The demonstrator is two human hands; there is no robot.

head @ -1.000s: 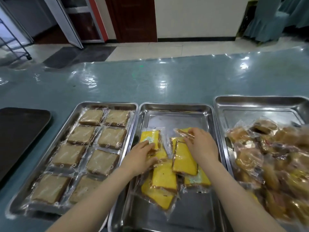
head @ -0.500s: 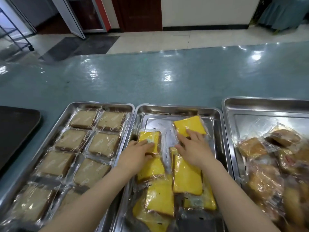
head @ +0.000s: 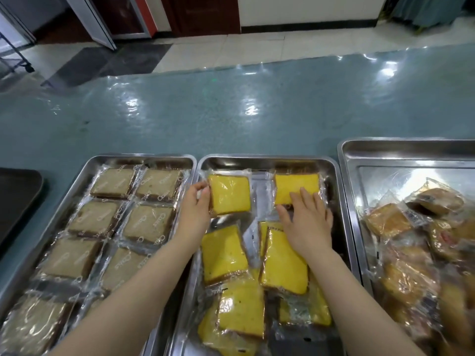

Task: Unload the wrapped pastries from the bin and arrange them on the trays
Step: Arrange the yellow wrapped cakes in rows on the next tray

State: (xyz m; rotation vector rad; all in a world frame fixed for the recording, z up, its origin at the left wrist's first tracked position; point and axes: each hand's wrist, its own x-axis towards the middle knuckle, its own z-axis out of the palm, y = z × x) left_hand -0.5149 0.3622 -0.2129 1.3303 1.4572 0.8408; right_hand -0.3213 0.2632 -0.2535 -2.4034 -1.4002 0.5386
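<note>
1. Two yellow cake slices, each sealed in clear crinkled film, are laid side by side at the far end of the middle tray [head: 262, 160]: the far-left slice [head: 229, 194] and the far-right slice [head: 295, 187].
2. The far-left slice is pinched at its left edge by the left hand [head: 194, 210], whose thumb and fingers are closed on the wrapper.
3. The near edge of the far-right slice is touched by the fingertips of the right hand [head: 307, 223], which is spread flat and palm-down; nothing is gripped by it.
4. Nearer in the same tray, more wrapped yellow slices [head: 225, 253] are seen lying loosely, some overlapping, and one is partly covered by the right wrist.
5. The middle tray is made of shiny steel, rectangular, with rounded corners and a raised rim.
6. In the left tray [head: 144, 158], of the same steel, wrapped brown square slices [head: 147, 223] are set flat in two neat columns.
7. In the right-hand steel bin [head: 401, 147], deeper-walled, golden-brown wrapped pastries [head: 388, 222] are heaped in no order.
8. All three containers are set close together on a glossy teal surface [head: 231, 109]; a dark tray [head: 18, 194] is seen at its left edge.
</note>
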